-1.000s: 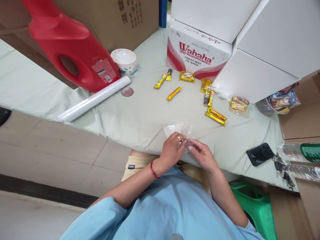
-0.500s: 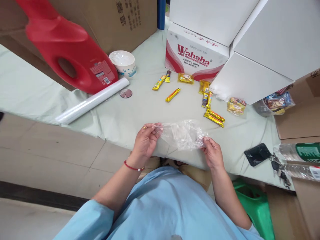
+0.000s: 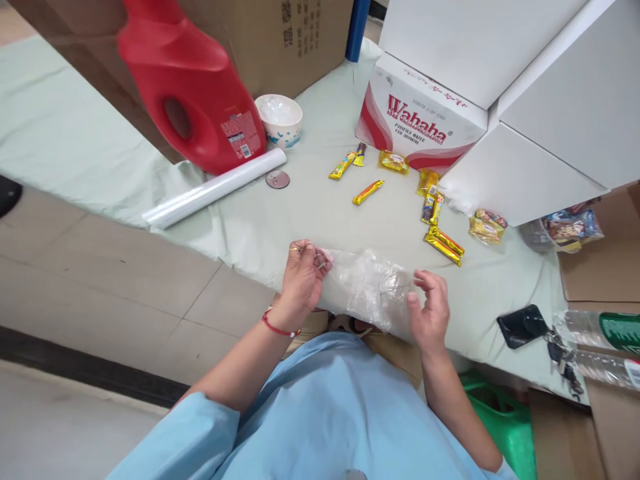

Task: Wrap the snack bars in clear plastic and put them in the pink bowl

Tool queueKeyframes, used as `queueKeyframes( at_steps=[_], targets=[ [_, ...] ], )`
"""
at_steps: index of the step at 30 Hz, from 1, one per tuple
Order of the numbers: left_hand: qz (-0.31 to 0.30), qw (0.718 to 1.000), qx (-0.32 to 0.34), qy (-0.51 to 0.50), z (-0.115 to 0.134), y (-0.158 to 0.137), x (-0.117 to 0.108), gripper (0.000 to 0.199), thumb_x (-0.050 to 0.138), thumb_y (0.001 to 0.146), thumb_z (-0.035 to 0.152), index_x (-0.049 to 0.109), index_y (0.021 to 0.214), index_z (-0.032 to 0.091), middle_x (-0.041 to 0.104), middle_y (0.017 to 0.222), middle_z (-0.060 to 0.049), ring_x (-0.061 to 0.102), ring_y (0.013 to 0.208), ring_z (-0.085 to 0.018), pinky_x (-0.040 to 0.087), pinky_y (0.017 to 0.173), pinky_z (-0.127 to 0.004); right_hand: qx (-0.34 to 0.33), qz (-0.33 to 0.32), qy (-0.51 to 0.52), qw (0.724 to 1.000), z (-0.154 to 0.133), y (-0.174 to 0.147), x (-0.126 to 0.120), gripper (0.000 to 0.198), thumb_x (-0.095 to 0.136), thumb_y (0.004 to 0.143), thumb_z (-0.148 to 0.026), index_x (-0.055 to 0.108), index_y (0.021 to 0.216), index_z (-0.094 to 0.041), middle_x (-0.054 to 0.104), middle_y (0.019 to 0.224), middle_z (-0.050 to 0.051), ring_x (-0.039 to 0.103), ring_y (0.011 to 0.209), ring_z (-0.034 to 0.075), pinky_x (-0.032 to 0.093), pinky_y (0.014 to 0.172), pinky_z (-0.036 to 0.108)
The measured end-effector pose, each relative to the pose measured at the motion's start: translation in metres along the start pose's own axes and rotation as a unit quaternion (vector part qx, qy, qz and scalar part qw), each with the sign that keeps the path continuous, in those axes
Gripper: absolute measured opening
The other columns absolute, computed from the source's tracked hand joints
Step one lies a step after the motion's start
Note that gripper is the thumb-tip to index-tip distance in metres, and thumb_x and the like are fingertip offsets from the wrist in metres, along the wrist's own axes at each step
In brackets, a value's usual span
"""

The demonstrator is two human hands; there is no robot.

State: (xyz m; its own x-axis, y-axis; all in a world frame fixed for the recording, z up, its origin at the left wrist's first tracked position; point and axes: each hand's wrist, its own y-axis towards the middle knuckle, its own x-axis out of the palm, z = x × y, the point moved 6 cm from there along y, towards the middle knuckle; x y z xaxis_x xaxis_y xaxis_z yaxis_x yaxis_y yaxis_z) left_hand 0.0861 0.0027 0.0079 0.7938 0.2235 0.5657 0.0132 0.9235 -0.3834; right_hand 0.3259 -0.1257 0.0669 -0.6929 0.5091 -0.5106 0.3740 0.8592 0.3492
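Note:
My left hand (image 3: 303, 275) pinches one end of a crumpled clear plastic bag (image 3: 375, 283) above the table's front edge. The bag stretches to the right, towards my right hand (image 3: 430, 312), whose thumb and fingers stand apart beside its far end. Whether a fingertip of that hand still touches the film is hard to see. Beyond the bag, a yellow-wrapped snack bar (image 3: 369, 192) lies alone on the pale green cloth (image 3: 295, 220). Two gold-wrapped bars (image 3: 445, 245) lie side by side, near the right hand.
A red jug (image 3: 210, 100), a paper cup (image 3: 283, 121), a plastic film roll (image 3: 220, 188) and a round disc (image 3: 277, 179) stand or lie left. Behind are a Wahaha carton (image 3: 417, 117) and more snacks. On the right are a phone (image 3: 521, 326), keys (image 3: 560, 353) and bottles (image 3: 613, 330).
My right hand has opened its pinch at the bag's right end, and that end hangs a little lower. My left hand keeps its hold. The view has shifted left.

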Motion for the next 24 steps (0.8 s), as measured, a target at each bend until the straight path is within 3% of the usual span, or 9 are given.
queueKeyframes(
  at_steps=[3,5,8,11,13,17,20,22,24],
  targets=[
    [0.010,1.000,0.030,-0.001,0.004,-0.004,0.005,0.037,0.075,0.088,0.045,0.044,0.098,0.028,0.058,0.078,0.008,0.063,0.069,-0.009,0.051,0.066,-0.021,-0.044,-0.127,-0.031,0.990,-0.025,-0.009,0.038,0.064,0.076,0.089,-0.059,0.061,0.142,-0.027,0.065,0.132,0.014,0.057,0.123,0.034,0.049,0.108,0.056],
    [0.023,0.998,0.052,0.018,0.008,-0.006,0.005,0.037,0.073,0.091,0.050,0.044,0.100,0.029,0.059,0.080,0.007,0.062,0.067,-0.009,0.048,0.060,-0.020,-0.030,-0.163,-0.048,0.985,-0.028,-0.015,0.054,0.057,0.073,0.092,-0.051,0.061,0.143,-0.026,0.070,0.118,0.012,0.060,0.113,0.033,0.051,0.104,0.055],
    [0.045,0.989,0.117,0.078,0.022,-0.007,0.000,0.038,0.066,0.095,0.059,0.043,0.102,0.029,0.059,0.081,0.007,0.057,0.056,-0.007,0.037,0.047,-0.020,0.026,-0.165,-0.024,0.986,-0.021,-0.017,0.057,0.029,0.063,0.099,-0.039,0.072,0.124,-0.026,0.071,0.095,0.008,0.061,0.102,0.029,0.053,0.098,0.049],
    [0.028,0.960,0.197,0.199,0.043,0.001,-0.001,0.036,0.055,0.101,0.063,0.043,0.103,0.028,0.057,0.080,0.006,0.052,0.050,-0.007,0.035,0.046,-0.022,0.136,-0.171,0.089,0.972,-0.009,-0.012,0.047,0.020,0.069,0.096,-0.045,0.074,0.099,-0.026,0.071,0.092,0.005,0.064,0.095,0.024,0.055,0.092,0.041],
    [-0.007,0.907,0.242,0.344,0.056,0.014,0.005,0.029,0.048,0.106,0.057,0.047,0.105,0.027,0.057,0.077,0.005,0.052,0.051,-0.010,0.041,0.053,-0.024,0.236,-0.169,0.213,0.933,-0.001,-0.007,0.043,0.029,0.076,0.090,-0.053,0.070,0.092,-0.025,0.071,0.091,0.002,0.067,0.091,0.022,0.058,0.085,0.037],
    [-0.120,0.744,0.280,0.594,0.059,0.046,0.032,0.025,0.043,0.106,0.043,0.059,0.105,0.023,0.063,0.078,-0.001,0.063,0.072,-0.019,0.051,0.075,-0.033,0.361,-0.140,0.352,0.852,0.014,0.008,0.041,0.048,0.091,0.071,-0.057,0.061,0.089,-0.025,0.071,0.091,-0.001,0.066,0.067,0.014,0.051,0.050,0.023],
    [-0.073,0.707,0.335,0.619,0.061,0.048,0.045,0.033,0.046,0.104,0.041,0.060,0.121,0.016,0.069,0.113,-0.015,0.068,0.104,-0.027,0.054,0.093,-0.043,0.372,-0.122,0.338,0.856,0.026,0.020,0.042,0.053,0.095,0.065,-0.056,0.059,0.086,-0.023,0.067,0.078,-0.004,0.052,0.048,0.007,0.032,0.037,0.018],
    [-0.016,0.681,0.421,0.599,0.064,0.027,0.051,0.039,0.050,0.102,0.039,0.057,0.129,0.012,0.062,0.133,-0.023,0.061,0.126,-0.032,0.050,0.107,-0.051,0.361,-0.114,0.319,0.869,0.032,0.024,0.043,0.054,0.094,0.064,-0.058,0.059,0.085,-0.022,0.064,0.073,-0.006,0.047,0.044,0.006,0.027,0.035,0.018],
    [-0.033,0.636,0.500,0.587,0.057,-0.005,0.058,0.034,0.054,0.102,0.034,0.058,0.130,0.015,0.061,0.138,-0.022,0.054,0.138,-0.034,0.043,0.115,-0.055,0.352,-0.119,0.304,0.878,0.036,0.025,0.045,0.053,0.092,0.065,-0.060,0.060,0.085,-0.022,0.064,0.073,-0.006,0.042,0.042,0.005,0.024,0.035,0.019]
  ],
)
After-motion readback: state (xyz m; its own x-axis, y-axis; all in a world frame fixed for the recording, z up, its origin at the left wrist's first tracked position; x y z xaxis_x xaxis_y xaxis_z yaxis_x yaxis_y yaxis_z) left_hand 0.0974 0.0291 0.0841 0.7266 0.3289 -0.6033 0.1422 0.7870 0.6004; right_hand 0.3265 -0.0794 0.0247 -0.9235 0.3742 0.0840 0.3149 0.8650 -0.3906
